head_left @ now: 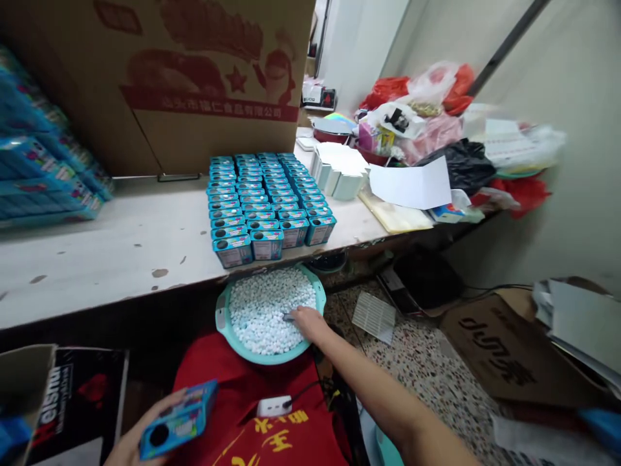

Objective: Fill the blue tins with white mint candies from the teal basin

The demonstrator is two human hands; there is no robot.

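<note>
My left hand (145, 427) is closed around a small blue box (177, 421) with a black round mark, held low over my lap at the left. My right hand (308, 321) reaches into a turquoise basin (319, 294) full of small white pellets (266, 304). Its fingers pinch a small grey piece (288, 317) at the pellets' surface; its kind is hard to make out. Several rows of similar blue boxes (266, 207) stand packed together on the white table (121, 239), just beyond the basin.
A large brown carton (194, 139) stands behind the rows. Stacked blue packages (43, 175) are at the left. White cards (339, 168), a white sheet (412, 184) and a heap of bags (431, 123) lie to the right. A white power strip (274, 406) rests on the red cloth (301, 433).
</note>
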